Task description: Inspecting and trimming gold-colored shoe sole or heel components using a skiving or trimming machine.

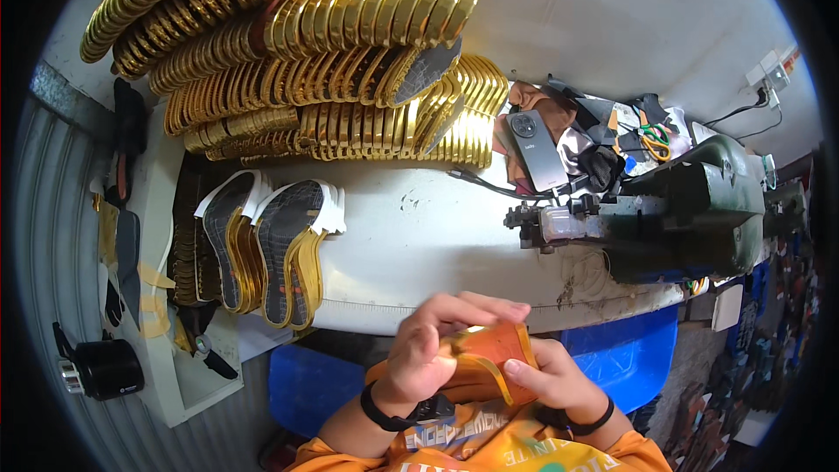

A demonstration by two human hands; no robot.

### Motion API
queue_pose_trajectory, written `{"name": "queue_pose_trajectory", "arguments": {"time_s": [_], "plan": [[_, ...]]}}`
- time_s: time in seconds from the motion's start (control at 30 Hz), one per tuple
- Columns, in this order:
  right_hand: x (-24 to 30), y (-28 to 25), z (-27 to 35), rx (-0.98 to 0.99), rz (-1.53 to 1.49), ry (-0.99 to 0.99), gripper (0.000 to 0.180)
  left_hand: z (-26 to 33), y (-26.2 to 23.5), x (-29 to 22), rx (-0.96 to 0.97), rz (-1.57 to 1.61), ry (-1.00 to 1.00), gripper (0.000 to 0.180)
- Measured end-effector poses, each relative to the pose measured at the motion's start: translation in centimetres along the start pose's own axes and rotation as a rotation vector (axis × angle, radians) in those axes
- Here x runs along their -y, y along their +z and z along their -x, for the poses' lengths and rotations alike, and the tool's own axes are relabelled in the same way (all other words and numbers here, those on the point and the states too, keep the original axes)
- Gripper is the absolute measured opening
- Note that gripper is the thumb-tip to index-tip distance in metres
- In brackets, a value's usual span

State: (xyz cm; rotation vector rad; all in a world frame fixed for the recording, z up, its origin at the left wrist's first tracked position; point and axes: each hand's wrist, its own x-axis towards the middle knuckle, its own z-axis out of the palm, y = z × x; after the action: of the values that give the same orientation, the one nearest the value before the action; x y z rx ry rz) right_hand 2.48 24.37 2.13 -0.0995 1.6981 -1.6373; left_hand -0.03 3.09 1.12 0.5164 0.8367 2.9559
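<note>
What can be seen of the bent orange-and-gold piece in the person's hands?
The piece looks thin, with a smooth orange-brown face and shiny gold-yellow edges. It is curved rather than flat. It is held up off the table, near its front edge. The right hand grips its right side, thumb on the orange face; the left hand is at its left end, partly hiding it. Its full outline and underside cannot be made out.
</note>
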Motion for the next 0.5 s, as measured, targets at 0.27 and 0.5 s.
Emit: {"name": "queue_pose_trajectory", "arguments": {"time_s": [0.27, 0.5], "plan": [[-2.0, -2.0, -0.4, 0.455, -0.754, 0.183, 0.032, -1.2, 3.2, -2.6, 0.177, -0.646, -0.247, 0.061], [-1.5, -1.3, 0.1, 0.352, -0.705, 0.224, 0.031, -0.7, 3.0, -1.9, 0.078, -0.486, -0.276, 0.039]]}}
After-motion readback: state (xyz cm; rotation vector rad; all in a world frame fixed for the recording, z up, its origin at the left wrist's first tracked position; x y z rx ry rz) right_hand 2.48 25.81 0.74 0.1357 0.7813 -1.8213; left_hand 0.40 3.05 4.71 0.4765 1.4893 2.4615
